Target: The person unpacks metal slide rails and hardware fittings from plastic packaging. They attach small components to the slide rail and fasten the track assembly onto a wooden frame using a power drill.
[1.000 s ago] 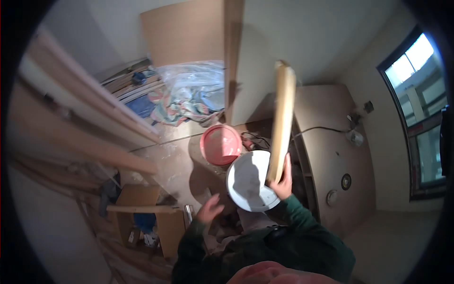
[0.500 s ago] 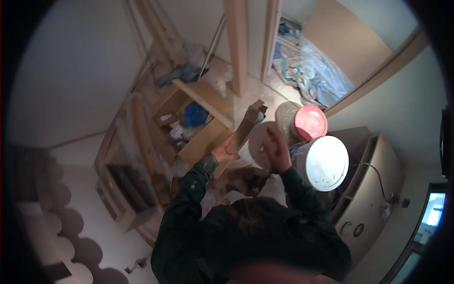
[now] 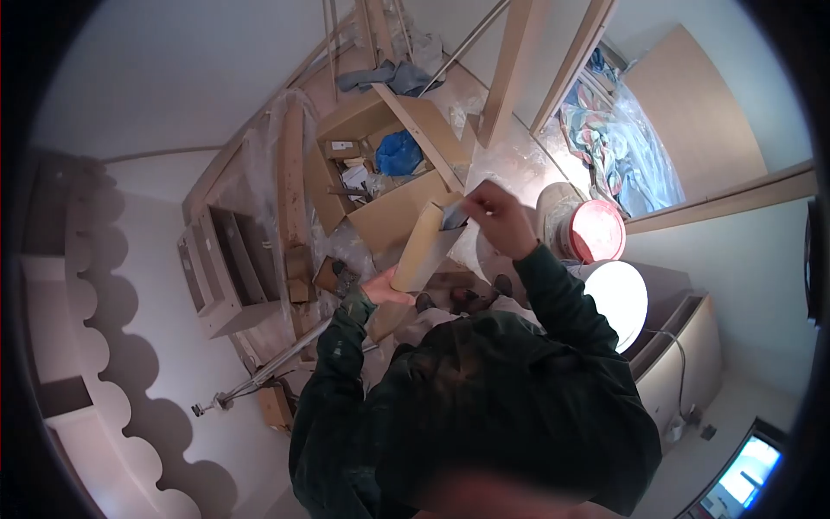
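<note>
A narrow, long cardboard box (image 3: pixel 417 253) slants up in front of me, its upper end open and something grey showing inside. My left hand (image 3: pixel 386 287) is wrapped around the lower end of this box. At the open end is my right hand (image 3: pixel 506 221), its fingers bent and pinched together by the flap. Whether they grip the flap or something from inside cannot be made out. Just beyond stands a large open carton (image 3: pixel 385 227) holding a blue plastic bag (image 3: pixel 399 153), papers and small items. A wooden strip (image 3: pixel 418 131) lies across its top.
On the right are a red-lidded bucket (image 3: pixel 596 231) and a white-topped bucket (image 3: pixel 619 304), beside a pale cabinet (image 3: pixel 683 363). Plastic sheeting (image 3: pixel 635 143) lies past the doorway. Wooden boards (image 3: pixel 292 173) and a shelf unit (image 3: pixel 226 268) are on the left.
My right hand has gone from open beside the box to its open end, fingers closing there. My left hand still holds the lower end. The camera view has shifted.
</note>
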{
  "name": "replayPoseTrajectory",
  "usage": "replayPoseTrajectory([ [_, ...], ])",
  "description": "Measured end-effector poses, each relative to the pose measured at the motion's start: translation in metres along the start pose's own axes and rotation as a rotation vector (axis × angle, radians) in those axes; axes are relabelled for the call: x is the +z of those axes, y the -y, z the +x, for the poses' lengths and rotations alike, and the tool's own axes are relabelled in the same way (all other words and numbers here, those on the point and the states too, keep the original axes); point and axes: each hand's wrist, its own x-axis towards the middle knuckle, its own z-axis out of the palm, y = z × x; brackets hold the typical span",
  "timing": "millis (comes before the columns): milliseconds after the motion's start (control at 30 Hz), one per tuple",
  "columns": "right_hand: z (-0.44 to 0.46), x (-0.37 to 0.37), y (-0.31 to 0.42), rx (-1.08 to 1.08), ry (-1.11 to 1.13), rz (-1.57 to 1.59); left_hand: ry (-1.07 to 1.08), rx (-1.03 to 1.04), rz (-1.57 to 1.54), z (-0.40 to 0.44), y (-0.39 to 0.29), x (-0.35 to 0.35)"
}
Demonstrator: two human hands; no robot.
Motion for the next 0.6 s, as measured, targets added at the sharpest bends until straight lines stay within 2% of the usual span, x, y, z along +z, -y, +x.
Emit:
replayPoseTrajectory([
  [100,0.018,-0.017,0.013,-0.114,-0.109,0.046,0.026,-0.090,0.000,-0.002,-0.001,-0.002],
  [167,0.027,-0.027,0.019,-0.093,-0.224,0.071,0.015,-0.067,-0.035,-0.006,-0.020,0.005],
  [233,0.034,-0.039,0.010,-0.084,-0.237,0.085,0.009,-0.046,-0.071,-0.007,-0.035,0.011],
  [300,0.037,-0.048,0.015,0.050,-0.307,0.289,0.020,-0.053,-0.095,-0.008,-0.041,0.011],
  [433,0.037,-0.050,0.008,0.031,-0.306,0.240,0.063,-0.019,-0.108,0.004,-0.028,0.006],
  [500,0.031,-0.034,0.016,0.030,-0.288,0.526,0.184,-0.046,-0.007,0.013,-0.013,0.000],
  [533,0.026,-0.032,0.011,0.093,-0.166,0.637,0.160,-0.039,-0.022,0.012,-0.018,0.003],
  [567,0.021,-0.029,0.001,0.103,-0.133,0.643,0.175,-0.029,-0.089,0.010,-0.029,0.011],
  [600,0.018,-0.027,-0.014,0.215,-0.071,0.612,0.186,-0.016,-0.157,0.008,-0.033,0.018],
])
